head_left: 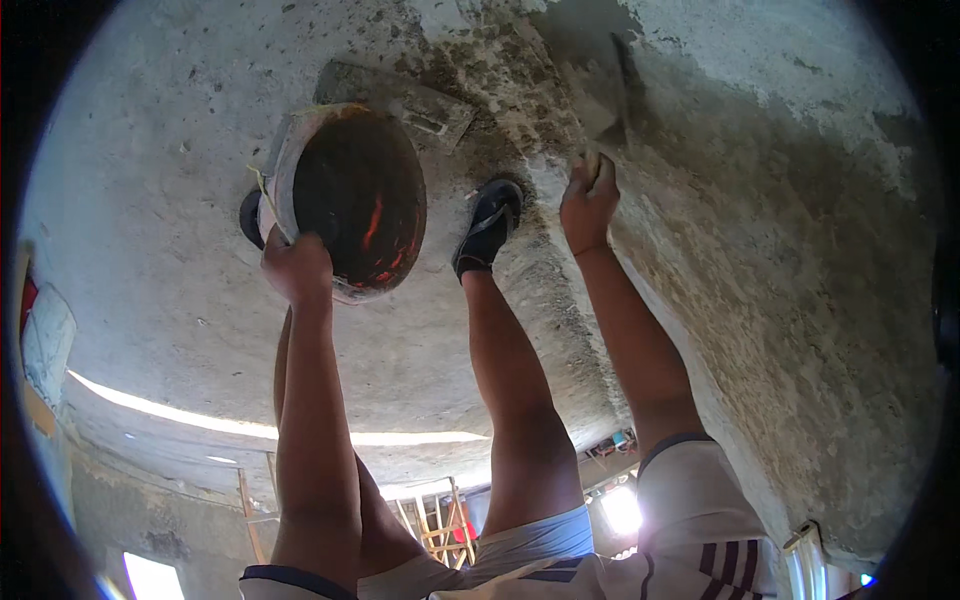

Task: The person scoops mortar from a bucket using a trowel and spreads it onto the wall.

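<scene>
My left hand is closed on the near left rim of a round bucket, beside its cord-like handle. The bucket leans toward me, dark inside with orange-red streaks. My right hand is closed around the handle of a trowel, mostly hidden by my fingers. The trowel's grey blade lies against the rough wall, by a darker, wet-looking patch. Its outline partly blends into the wall.
A flat rectangular plastering float lies on the concrete floor beyond the bucket. My sandalled foot stands between bucket and wall. Crumbled mortar runs along the wall's base. Wooden poles stand behind me.
</scene>
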`<state>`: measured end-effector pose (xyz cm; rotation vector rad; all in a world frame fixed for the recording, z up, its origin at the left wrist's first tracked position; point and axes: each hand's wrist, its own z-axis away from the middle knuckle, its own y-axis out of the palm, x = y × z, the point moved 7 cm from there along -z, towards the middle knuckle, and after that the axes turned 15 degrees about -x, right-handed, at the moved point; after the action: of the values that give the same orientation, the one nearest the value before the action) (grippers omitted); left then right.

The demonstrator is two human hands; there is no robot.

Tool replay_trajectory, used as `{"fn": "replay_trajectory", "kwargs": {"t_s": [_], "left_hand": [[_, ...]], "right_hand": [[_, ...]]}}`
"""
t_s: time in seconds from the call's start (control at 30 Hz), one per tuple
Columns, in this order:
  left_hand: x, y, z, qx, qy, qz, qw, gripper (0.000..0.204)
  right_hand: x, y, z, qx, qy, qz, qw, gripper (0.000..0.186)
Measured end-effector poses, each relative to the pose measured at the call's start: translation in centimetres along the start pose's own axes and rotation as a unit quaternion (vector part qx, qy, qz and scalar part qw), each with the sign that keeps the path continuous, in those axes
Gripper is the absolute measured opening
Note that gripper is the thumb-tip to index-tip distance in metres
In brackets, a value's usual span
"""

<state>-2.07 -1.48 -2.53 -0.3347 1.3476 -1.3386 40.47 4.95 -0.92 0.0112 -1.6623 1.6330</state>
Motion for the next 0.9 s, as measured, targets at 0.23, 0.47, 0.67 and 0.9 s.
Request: {"fn": "replay_trajectory", "kwargs": {"t_s": [0.23,0.47,0.67,0.9], "left_hand": [[0.1,0.3,0.0,-0.001,0.000,-0.041,0.999,0.038],[-0.4,0.1,0.0,0.005,0.016,-0.046,0.999,0.040],[0.2,0.1,-0.2,-0.001,-0.016,-0.042,0.999,0.038],[-0.4,0.9,0.2,-0.002,0.008,-0.040,0.999,0.038]], "right_hand": [[0.2,1.2,0.3,0.012,-0.070,0.042,0.997,0.032],[-2.5,1.6,-0.5,0.041,0.014,0.073,0.996,0.044],[-2.1,-0.3,1.1,-0.019,0.000,-0.019,1.000,0.038],[-4.6,3.3,-1.7,0.071,-0.041,0.189,0.979,0.045]]}}
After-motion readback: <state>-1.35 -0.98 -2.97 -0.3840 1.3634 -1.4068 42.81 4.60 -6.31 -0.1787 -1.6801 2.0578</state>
